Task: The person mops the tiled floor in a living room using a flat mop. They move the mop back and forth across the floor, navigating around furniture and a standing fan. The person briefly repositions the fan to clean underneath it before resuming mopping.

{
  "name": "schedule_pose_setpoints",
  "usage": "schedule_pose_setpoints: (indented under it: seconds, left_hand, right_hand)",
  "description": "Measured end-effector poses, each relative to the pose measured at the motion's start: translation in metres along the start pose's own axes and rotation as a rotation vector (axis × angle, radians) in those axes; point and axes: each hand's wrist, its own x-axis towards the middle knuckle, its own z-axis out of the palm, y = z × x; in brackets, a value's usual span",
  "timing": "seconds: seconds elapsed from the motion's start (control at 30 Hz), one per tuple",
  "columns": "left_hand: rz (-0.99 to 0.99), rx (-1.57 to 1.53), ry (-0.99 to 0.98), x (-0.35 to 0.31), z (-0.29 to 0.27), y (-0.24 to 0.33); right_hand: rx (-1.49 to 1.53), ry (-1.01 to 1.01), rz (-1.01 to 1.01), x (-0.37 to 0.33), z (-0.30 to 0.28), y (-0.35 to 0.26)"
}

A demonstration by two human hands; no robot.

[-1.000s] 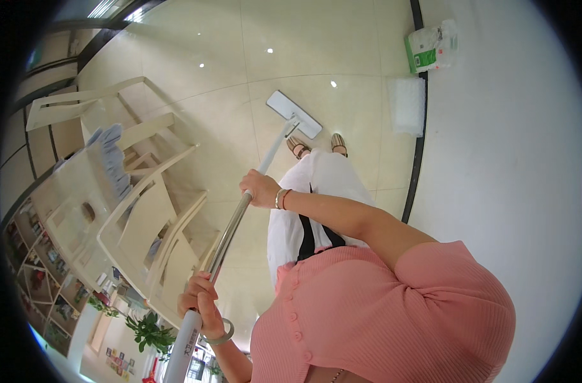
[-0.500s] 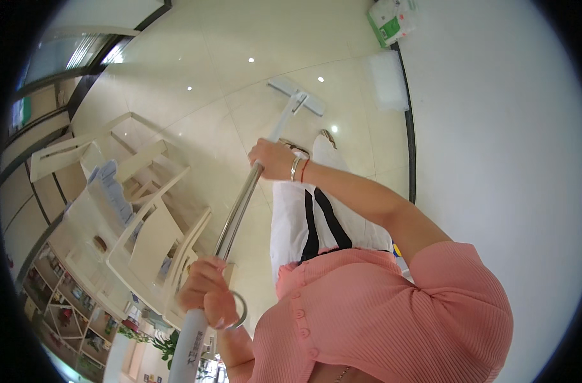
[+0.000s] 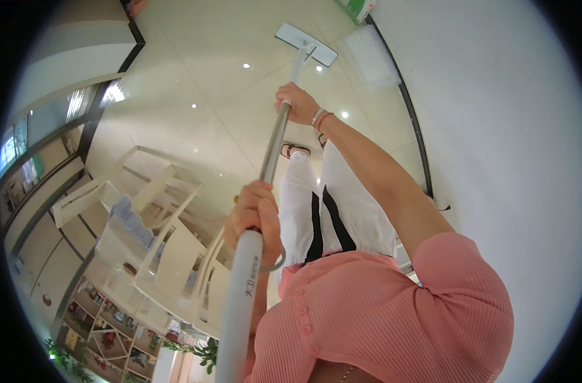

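Both my hands are closed around the pole of a flat mop [image 3: 275,150]. My right hand [image 3: 297,103], with bracelets at the wrist, grips it farther down toward the mop head. My left hand [image 3: 256,214] holds it nearer to me, where the metal tube meets the thick white grip [image 3: 240,300]; a green bangle hangs at that wrist. The white rectangular mop head [image 3: 307,45] lies flat on the glossy tiled floor [image 3: 227,89], ahead of my feet. Its underside is hidden.
White chairs [image 3: 173,249] and a table with a bluish cloth [image 3: 130,220] stand to the left. A white wall [image 3: 488,127] with dark skirting runs along the right. Beside it are a translucent whitish pack [image 3: 370,57] and a green-and-white package [image 3: 358,9]. Shelves [image 3: 109,329] stand at lower left.
The mop head has slid forward, away from my feet. Both hands have moved forward with the pole, the left also rightward, so the pole stands straighter in view. The view has shifted somewhat.
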Motion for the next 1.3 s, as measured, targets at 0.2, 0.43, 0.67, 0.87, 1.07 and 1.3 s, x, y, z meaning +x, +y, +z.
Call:
schedule_pose_setpoints:
  seconds: [0.2, 0.43, 0.67, 0.87, 1.07, 1.3]
  left_hand:
    - [-0.083, -0.052, -0.037, -0.011, -0.004, 0.034]
    - [-0.308, -0.201, -0.104, 0.000, 0.007, 0.039]
    - [-0.245, -0.335, -0.467, 0.008, 0.083, 0.054]
    - [-0.231, -0.418, -0.687, 0.017, 0.099, 0.033]
    - [-0.316, -0.365, -0.742, 0.004, 0.118, -0.014]
    - [-0.295, -0.389, -0.810, 0.027, 0.128, -0.029]
  right_hand:
    - [0.077, 0.038, 0.116, -0.070, 0.002, -0.025]
    - [0.032, -0.038, 0.191, -0.150, -0.015, -0.056]
    - [0.136, 0.178, 0.437, -0.215, -0.072, -0.044]
    - [0.006, 0.420, 0.523, -0.239, -0.106, -0.029]
    - [-0.088, 0.478, 0.560, -0.262, -0.105, 0.022]
    - [-0.100, 0.506, 0.619, -0.250, -0.102, 0.040]
